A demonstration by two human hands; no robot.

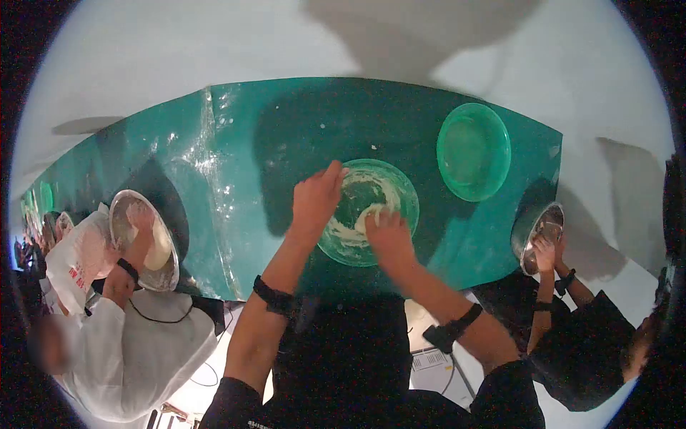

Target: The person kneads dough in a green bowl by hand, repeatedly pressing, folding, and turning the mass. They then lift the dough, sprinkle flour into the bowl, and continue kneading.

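- Gripping rim of green bowl (409, 184) w/ left hand (318, 194), at bowl's far-left edge; prob. steadying it.
- Pressing pale dough (369, 217) w/ right hand (389, 234) inside bowl, approx. middle, slightly to right. Can't tell re: full closure round dough, fingers too blurry.
- Hands apart, w/ part of bowl btwn.
- Judging by streaks (349, 233) round bowl's inner wall: prob. mid-mixing/kneading, not yet one smooth lump.
- Needed for next move, prob.: firm left hold on rim, right-hand scraping of streaks into dough, then more pressing + folding.
- Note green surface (246, 182) under bowl, w/ white smears (204, 159) to bowl's left.
- Note green basin (474, 152), right of bowl + farther off, not touching.
- Note steel bowl (122, 234) well left of bowl, w/ co-worker's hand (142, 216) inside; white bag (77, 261) just beside.
- Note second steel basin (532, 236) well right of bowl, w/ another person's hands (546, 252) in it.
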